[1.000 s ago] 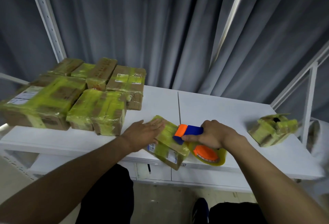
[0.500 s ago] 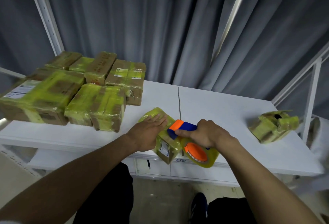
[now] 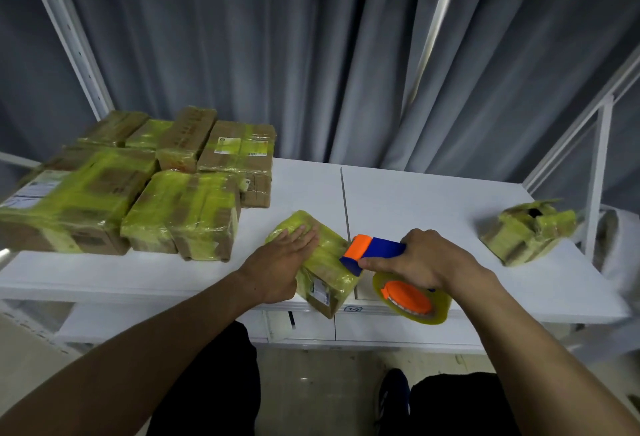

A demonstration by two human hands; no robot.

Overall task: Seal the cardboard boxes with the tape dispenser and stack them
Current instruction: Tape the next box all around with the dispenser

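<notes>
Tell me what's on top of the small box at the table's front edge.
The left hand lies flat on the small box, fingers straight. The tape dispenser, gripped by the right hand, meets its right top edge. The surface under the palm is hidden.

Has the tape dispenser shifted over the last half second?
Yes. The tape dispenser moved right: its orange head overlapped the table seam, and now sits just right of it.

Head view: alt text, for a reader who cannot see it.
A left hand presses flat on a small taped box at the front edge of a white table; the right hand holds an orange-and-blue tape dispenser against it. More taped boxes sit left.
</notes>
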